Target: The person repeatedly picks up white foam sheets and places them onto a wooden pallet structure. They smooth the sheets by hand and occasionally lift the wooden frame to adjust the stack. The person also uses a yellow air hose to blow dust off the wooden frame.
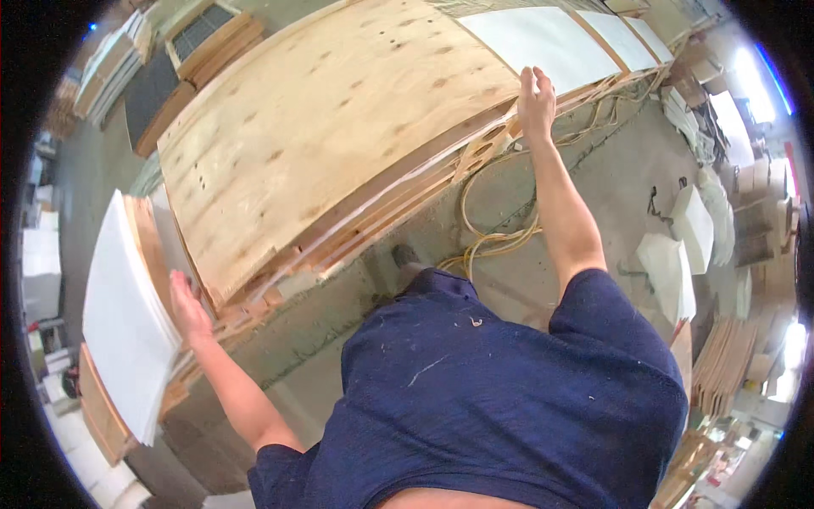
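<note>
- Pale, knotted plywood in a broad rectangular sheet (339,136) is lying flat in front of the person, covering a low stack of slotted wooden frames (479,157).
- Handling, judged by eye: the sheet is looking stiff and fairly heavy, awkward for its breadth; its face is seeming dry, not slippery, and its raw edges are likely carrying splinters.
- Hold: opposite ends of the near long edge are offering the best grip, palms flat against the sides.
- Hands are spreading well apart, fingers extended, gripping nothing visible: the left hand (191,307) is hovering by the near-left corner, the right hand (537,103) by the right-hand corner; contact, cannot tell.
- Surface: smooth white panels (543,44) are lying beyond the right end; a white sheet stack (127,314) is standing at left.
- Room: yellow hose (487,246) is coiling on grey concrete floor (632,182); brown flat boards (725,365) are leaning at right.
</note>
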Tool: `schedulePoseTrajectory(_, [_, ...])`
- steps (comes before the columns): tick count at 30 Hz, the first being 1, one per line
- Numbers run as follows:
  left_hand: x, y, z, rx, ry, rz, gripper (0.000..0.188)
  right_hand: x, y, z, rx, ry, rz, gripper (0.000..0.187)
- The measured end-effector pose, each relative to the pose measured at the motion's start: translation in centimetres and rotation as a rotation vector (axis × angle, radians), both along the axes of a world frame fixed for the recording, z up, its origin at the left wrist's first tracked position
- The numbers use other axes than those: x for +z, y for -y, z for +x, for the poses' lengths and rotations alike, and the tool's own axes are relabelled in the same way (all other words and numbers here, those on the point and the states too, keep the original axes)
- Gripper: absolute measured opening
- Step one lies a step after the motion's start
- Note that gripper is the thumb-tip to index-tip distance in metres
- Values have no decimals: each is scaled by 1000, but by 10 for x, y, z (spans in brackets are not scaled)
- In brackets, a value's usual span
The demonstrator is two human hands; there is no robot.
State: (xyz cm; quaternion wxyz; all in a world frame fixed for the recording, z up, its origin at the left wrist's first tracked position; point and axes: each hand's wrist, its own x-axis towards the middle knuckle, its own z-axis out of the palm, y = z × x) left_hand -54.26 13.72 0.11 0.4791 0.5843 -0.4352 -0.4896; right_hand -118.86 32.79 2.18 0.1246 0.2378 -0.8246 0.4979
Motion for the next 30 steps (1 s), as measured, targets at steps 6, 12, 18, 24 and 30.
schedulePoseTrajectory(6, [-43,27,11,-274,166,118,58,-62,40,-68,173,394,-71,58])
schedulePoseTrajectory(12, [-26,31,20,-358,-17,216,57,-68,43,-44,212,453,-177,48])
schedulePoseTrajectory(18, [-35,30,2,-314,245,177,58,-53,28,-23,232,541,-293,66])
schedulePoseTrajectory(24, [-31,28,-5,-242,220,154,66,-129,52,61,71,1166,-835,92])
schedulePoseTrajectory(30, [-37,28,-8,-300,202,135,71,-104,48,160,190,1278,-1025,95])
